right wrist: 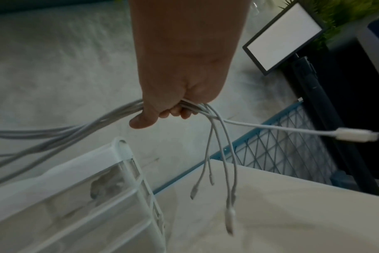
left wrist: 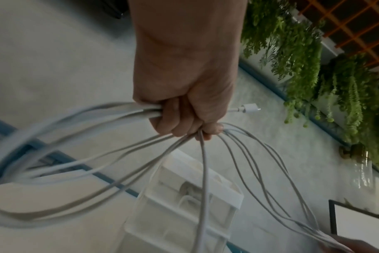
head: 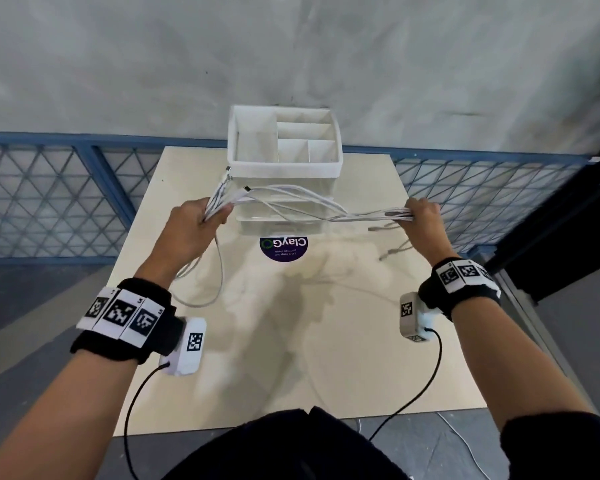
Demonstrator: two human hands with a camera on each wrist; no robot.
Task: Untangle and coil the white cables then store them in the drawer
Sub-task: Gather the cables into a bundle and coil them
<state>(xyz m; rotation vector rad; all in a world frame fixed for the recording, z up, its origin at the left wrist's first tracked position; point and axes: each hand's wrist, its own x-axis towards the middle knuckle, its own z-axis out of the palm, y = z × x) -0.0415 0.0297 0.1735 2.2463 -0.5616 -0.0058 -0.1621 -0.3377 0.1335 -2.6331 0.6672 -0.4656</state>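
Both fists were clamped on the white cables [head: 291, 206], left hand [head: 201, 223] and right hand [head: 425, 216] stretching them above the table [head: 326, 341], before the drawer unit [head: 284, 161]. Light, limp, slippery stuff, I'd say; best gripped near the plugs [right wrist: 355, 135].

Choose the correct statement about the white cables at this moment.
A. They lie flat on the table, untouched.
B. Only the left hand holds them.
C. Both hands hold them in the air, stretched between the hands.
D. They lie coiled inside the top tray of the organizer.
C: the left hand and the right hand each grip a bunch of the white cables, which span the gap between them in front of the drawer organizer.
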